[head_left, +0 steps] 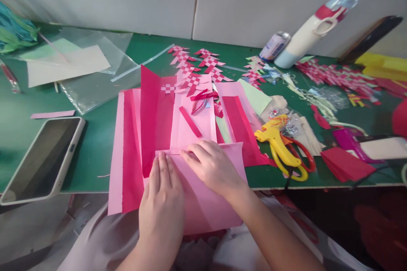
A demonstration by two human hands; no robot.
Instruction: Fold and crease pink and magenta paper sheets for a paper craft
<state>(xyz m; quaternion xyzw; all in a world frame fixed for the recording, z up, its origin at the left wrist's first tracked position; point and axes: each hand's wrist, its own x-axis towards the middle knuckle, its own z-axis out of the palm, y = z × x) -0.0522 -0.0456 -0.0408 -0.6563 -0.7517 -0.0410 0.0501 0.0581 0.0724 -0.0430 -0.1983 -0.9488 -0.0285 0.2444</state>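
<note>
A light pink sheet [216, 203] lies over the table's front edge, with a narrow fold along its top. My left hand [163, 194] rests flat on it, fingers stretched toward the fold's left end. My right hand [211, 163] presses on the same fold further right, its fingers bent and close together; whether they pinch the paper is hard to tell. Beyond them are a dark pink strip [190, 122], folded dark pink paper [152, 123] and more pink sheets [233, 114]. Woven pink and white paper pieces [187, 67] lie behind these.
A phone [44, 159] lies at the left, near clear plastic bags [92, 89]. At the right are yellow scissors [282, 148], orange-handled scissors [305, 154], a can [275, 45], a white bottle [310, 36] and a red folded paper [343, 163].
</note>
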